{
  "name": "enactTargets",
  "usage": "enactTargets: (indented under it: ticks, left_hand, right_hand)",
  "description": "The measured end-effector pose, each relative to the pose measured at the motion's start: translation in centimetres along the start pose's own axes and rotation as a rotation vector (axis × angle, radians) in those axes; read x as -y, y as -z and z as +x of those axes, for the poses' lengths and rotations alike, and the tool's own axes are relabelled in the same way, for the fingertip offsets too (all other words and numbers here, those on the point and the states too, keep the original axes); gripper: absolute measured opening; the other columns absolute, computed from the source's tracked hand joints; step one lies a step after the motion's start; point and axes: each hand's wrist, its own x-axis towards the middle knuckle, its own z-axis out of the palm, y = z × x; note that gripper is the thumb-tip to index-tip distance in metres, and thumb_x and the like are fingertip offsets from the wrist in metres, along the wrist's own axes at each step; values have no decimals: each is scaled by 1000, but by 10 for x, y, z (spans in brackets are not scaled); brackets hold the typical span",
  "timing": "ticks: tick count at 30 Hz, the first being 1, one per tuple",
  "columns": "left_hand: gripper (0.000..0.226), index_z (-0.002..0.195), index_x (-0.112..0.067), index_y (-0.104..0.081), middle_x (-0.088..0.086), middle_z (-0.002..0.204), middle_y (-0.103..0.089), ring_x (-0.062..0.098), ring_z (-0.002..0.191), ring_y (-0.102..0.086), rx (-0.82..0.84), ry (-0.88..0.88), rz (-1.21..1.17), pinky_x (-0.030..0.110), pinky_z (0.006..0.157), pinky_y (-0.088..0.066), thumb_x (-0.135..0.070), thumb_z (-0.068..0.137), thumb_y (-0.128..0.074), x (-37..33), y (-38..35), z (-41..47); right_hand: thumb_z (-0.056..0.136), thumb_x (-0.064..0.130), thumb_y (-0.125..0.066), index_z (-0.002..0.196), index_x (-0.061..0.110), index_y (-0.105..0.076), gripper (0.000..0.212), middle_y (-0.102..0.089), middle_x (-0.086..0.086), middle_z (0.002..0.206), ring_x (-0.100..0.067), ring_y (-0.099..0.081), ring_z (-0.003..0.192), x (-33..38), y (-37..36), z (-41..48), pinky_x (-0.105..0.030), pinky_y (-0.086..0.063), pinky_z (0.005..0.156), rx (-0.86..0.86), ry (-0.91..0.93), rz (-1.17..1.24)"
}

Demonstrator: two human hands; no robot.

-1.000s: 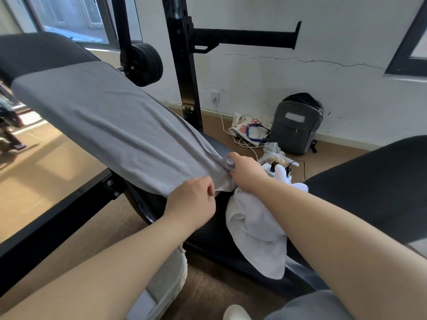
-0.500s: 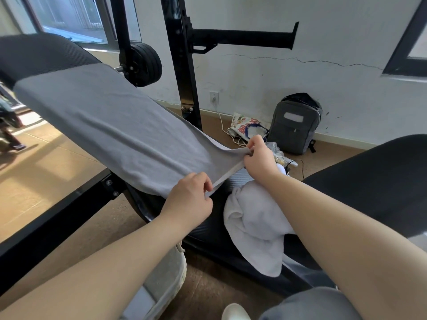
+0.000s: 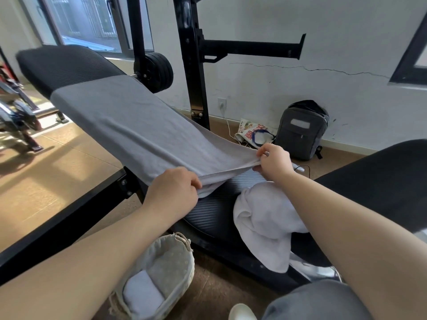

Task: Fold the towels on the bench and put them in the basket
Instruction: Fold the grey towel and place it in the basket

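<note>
Grey towel (image 3: 129, 121), white towel (image 3: 265, 218) (black ribbed bench (image 3: 67, 65)).

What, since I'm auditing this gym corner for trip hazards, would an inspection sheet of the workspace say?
Surface: black bench, inclined, partly under the grey towel.
Job's things: grey towel spread along bench; white towel crumpled on its lower pad; basket on floor, one folded towel inside.
Clutter: backpack and printed bag by the wall.
Hands: left hand and right hand each pinch grey towel's near edge.
Cables: white cable runs from wall socket to floor.
Surroundings: cracked wall, black rack, window, tan floor.
</note>
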Motion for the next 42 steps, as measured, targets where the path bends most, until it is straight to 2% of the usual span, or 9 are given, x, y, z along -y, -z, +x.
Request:
enactTargets:
  ticks: [8, 15, 19, 24, 28, 33, 36, 38, 42]
  left_hand:
    - [27, 88, -28, -66, -10, 89, -58, 4, 75, -53, -212, -107, -170, 21, 72, -43, -3, 82, -58, 9, 18, 7]
    - [41, 93, -22, -66, -15, 90, -64, -4, 82, -54, -330, -154, -253, -2, 74, -35, 12, 77, -50, 13, 37, 10]
    - [36, 99, -20, -71, -22, 89, -63, -16, 76, -56, -295, -140, -311, -2, 68, -36, 7, 85, -50, 7, 36, 9]
    - [26, 89, -28, -66, -14, 79, -66, -4, 61, -56, -346, 48, -438, 6, 56, -39, -6, 92, -52, 11, 31, 16]
    - [33, 79, -19, -71, -13, 56, -56, 6, 42, -47, -313, 61, -387, 11, 42, -34, 3, 92, -50, 24, 36, 20]
    - [31, 93, -29, -76, -12, 89, -72, 11, 56, -59, -313, 123, -403, 16, 49, -44, -6, 92, -57, 49, 53, 30]
    - [22, 102, -32, -75, -16, 82, -66, 4, 67, -59, -324, 182, -413, 21, 64, -48, -16, 88, -69, 62, 65, 39]
    - [29, 108, -30, -74, -15, 70, -57, 4, 59, -53, -332, 203, -408, 20, 60, -42, -12, 86, -69, 71, 71, 44]
    - [42, 122, -28, -71, -15, 65, -50, 3, 49, -49, -350, 233, -425, 12, 49, -37, -5, 87, -64, 89, 88, 55]
  right_hand:
    - [100, 7, -45, 104, 14, -75, 31, -69, -8, 83, -24, -66, 66, 11, -3, 13, -37, -62, 64, 4, -118, 210]
    - [93, -6, -39, 125, 19, -69, 50, -68, -11, 101, -30, -65, 78, 8, 0, 15, -38, -55, 68, 67, -137, 232]
    - [94, 4, -48, 117, 22, -73, 39, -74, -8, 96, -33, -72, 86, 6, -2, 10, -50, -63, 76, 86, -68, 106]
    - [92, 12, -53, 89, 28, -74, 27, -69, 0, 74, -25, -61, 65, 15, 1, 10, -35, -55, 61, 32, -17, 113]
    - [89, 17, -56, 91, 26, -76, 22, -70, -2, 67, -26, -58, 53, 23, 3, 13, -40, -54, 54, 10, -12, 125]
    - [94, 28, -63, 96, 23, -75, 13, -69, -2, 74, -23, -62, 66, 42, 4, 27, -52, -63, 72, -8, 51, 141]
    - [98, 31, -58, 89, 21, -72, 19, -62, -3, 73, -21, -59, 71, 62, 0, 35, -46, -64, 74, -1, 85, 168]
    - [96, 32, -57, 82, 17, -69, 24, -60, -5, 68, -23, -56, 68, 78, -7, 41, -46, -62, 71, 3, 108, 167]
    - [93, 36, -56, 85, 8, -64, 30, -57, -7, 68, -24, -61, 61, 106, -24, 55, -67, -56, 77, 22, 111, 214]
